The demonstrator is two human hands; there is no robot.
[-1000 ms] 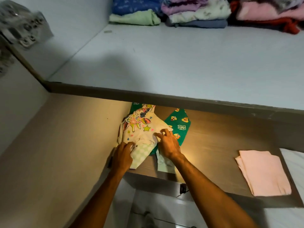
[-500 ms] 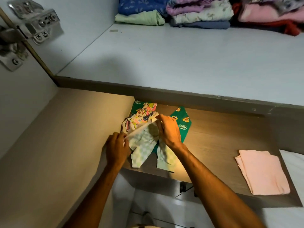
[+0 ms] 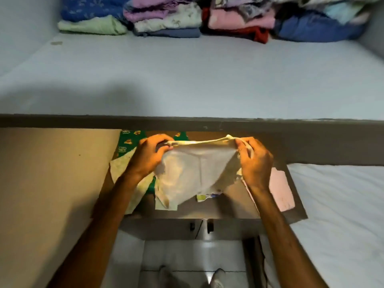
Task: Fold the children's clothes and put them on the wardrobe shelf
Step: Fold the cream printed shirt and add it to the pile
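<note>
A cream children's shirt [image 3: 195, 175] hangs stretched between my two hands above the brown lower shelf [image 3: 232, 206]. My left hand [image 3: 147, 156] pinches its left top corner and my right hand [image 3: 254, 161] pinches the right one. Its plain inner side faces me. Under it lie green printed trousers [image 3: 127, 142] and a pale yellow-green checked garment [image 3: 122, 169]. A folded pink cloth [image 3: 280, 190] lies on the same shelf, partly hidden by my right wrist.
The white upper wardrobe shelf [image 3: 187, 80] carries stacks of folded clothes [image 3: 166, 19] along its back wall. Its dark front edge [image 3: 207, 123] runs just beyond my hands. A beige side panel [image 3: 52, 183] stands at left, a white surface [image 3: 342, 215] at right.
Both hands lifted the cream shirt off the pile and spread it wide between them. The view has shifted right, and the pink cloth now sits behind my right wrist.
</note>
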